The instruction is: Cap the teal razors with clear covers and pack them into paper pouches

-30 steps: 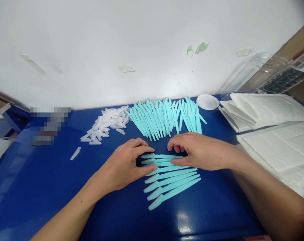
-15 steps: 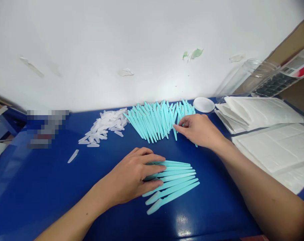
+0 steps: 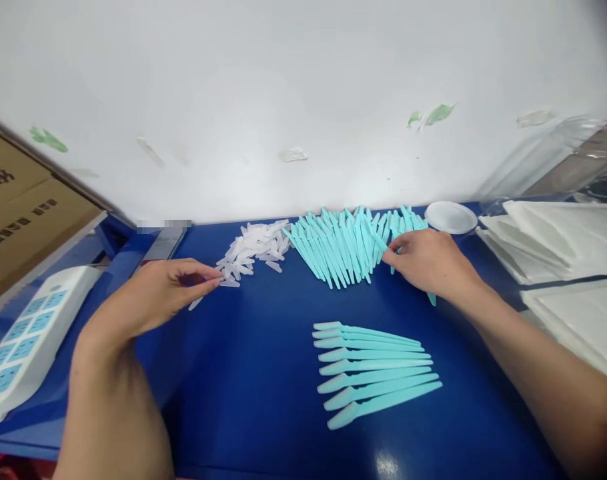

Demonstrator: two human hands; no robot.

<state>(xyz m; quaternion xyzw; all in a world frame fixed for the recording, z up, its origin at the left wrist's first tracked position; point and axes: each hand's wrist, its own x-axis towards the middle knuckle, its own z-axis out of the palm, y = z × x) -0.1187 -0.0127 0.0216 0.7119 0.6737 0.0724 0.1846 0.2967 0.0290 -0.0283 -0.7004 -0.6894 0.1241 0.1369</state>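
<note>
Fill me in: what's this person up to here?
A person is working with both bare hands at a blue table. The left hand reaches to the near edge of a pile of small white plastic slivers; whether it grips one is unclear. The right hand pinches a slim turquoise knife-shaped tool by the right side of a pile of similar tools. Nearer the person, a fanned row of turquoise tools lies untouched on the table.
</note>
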